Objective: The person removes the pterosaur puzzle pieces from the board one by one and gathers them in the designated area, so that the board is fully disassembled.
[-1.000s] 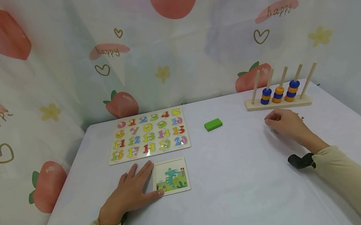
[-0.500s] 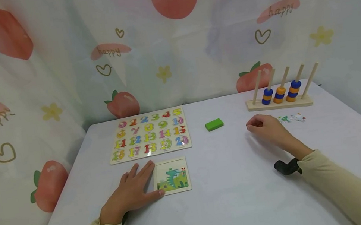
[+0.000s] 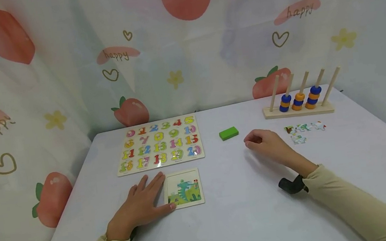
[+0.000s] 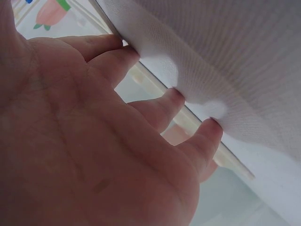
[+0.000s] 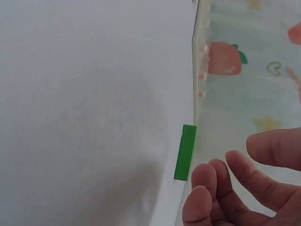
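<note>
My left hand (image 3: 140,205) lies on the left side of a square jigsaw tray (image 3: 201,186), fingers spread and thumb on its lower edge. Inside the tray are pieces of a green-blue dinosaur picture, with bare board along the top and at the left. In the left wrist view the left fingertips (image 4: 214,127) rest on the tabletop. Above the table, my right hand (image 3: 272,147) hovers with loosely curled fingers and nothing visible in them. To its right lie several loose jigsaw pieces (image 3: 303,127), most in a row. A green block (image 3: 228,133) is left of its fingertips.
A number puzzle board (image 3: 158,145) with numerals 0 to 20 lies behind the tray. At the back right stands a wooden bead abacus (image 3: 298,112) with upright pegs. A printed curtain (image 3: 207,62) borders the table (image 3: 235,228) at the back and sides.
My right hand has moved left, away from the loose jigsaw pieces, uncovering them, and is now nearer the green block. The left hand stays at the tray.
</note>
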`<control>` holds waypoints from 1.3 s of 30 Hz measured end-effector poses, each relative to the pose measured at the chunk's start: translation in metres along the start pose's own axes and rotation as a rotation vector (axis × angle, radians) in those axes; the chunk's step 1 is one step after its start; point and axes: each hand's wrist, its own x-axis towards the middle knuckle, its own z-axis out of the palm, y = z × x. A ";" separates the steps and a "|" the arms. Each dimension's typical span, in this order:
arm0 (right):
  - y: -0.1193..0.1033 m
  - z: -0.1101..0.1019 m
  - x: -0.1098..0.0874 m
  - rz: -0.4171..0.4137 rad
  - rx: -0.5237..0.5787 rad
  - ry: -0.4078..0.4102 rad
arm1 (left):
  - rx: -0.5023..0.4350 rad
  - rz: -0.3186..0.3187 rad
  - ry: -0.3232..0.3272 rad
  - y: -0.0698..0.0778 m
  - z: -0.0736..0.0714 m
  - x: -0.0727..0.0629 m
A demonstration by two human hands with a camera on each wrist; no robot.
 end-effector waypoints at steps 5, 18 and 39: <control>-0.008 0.012 0.003 -0.017 0.020 -0.017 | -0.006 -0.003 -0.003 0.000 -0.001 0.000; -0.032 0.042 0.005 -0.089 0.039 -0.069 | -0.010 -0.005 -0.004 0.000 0.001 0.001; -0.076 0.085 0.008 -0.116 0.135 -0.214 | -0.017 -0.012 -0.013 -0.001 0.002 0.002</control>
